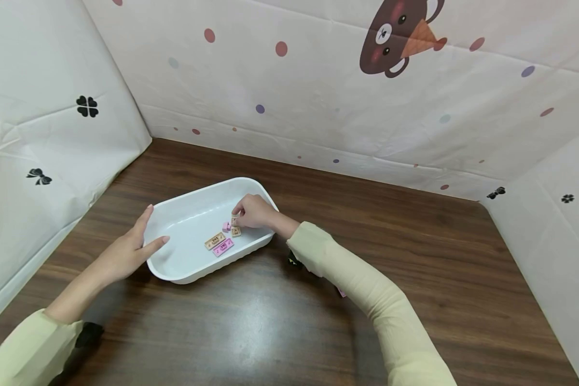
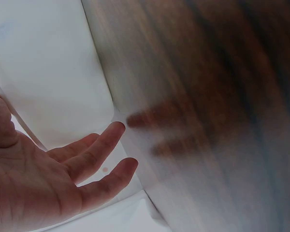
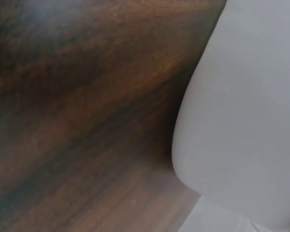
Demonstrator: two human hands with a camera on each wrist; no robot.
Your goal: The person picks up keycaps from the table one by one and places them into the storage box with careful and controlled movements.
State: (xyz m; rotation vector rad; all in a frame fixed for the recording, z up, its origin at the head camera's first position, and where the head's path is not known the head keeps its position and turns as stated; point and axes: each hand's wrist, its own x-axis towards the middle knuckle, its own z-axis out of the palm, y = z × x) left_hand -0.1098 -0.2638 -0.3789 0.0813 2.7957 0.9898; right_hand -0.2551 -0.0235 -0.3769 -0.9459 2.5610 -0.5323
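A white oblong tray (image 1: 183, 249) stands on the table, its long side slanting up to the right. Inside it, my right hand (image 1: 254, 210) reaches down and pinches a small tan block (image 1: 234, 220) between thumb and fingertips. Close below lie a tan square block (image 1: 236, 231) and a small pink block (image 1: 227, 227). A long tan block (image 1: 214, 240) and a long pink block (image 1: 223, 247) lie side by side nearer the front wall. At the tray's left end my left hand (image 1: 125, 252) rests with its fingers extended. The right wrist view shows only tray wall and table.
Partly behind my right forearm lie a pink piece (image 1: 342, 293) and a small dark item (image 1: 293, 260) with yellow marks. The dark wooden table (image 1: 415, 230) is bordered by a printed white sheet (image 1: 309, 123) at the back and both sides.
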